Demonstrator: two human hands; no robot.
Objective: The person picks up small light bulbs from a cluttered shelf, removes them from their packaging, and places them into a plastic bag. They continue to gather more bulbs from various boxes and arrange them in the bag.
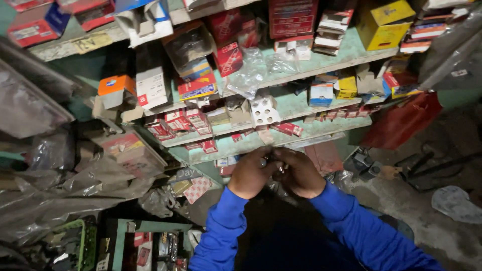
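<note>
Head view, looking down at pale green wooden shelves (296, 103) crowded with small cartons.

Containers: a yellow cardboard box (384, 22) sits on the upper shelf, up and to the right of the hands, flaps shut, contents not visible. A white box with round holes in its face (263, 110) stands just above the hands. Small red and white cartons (175, 123) lie stacked up and to the left. Clear crumpled plastic bags (248, 73) lie higher up; their contents cannot be told.

Left hand (251, 173) and right hand (300, 173), both in blue sleeves, are brought together, fingertips meeting. Pinched between them is a small dark metal part (268, 161); its shape is too small to tell.
</note>
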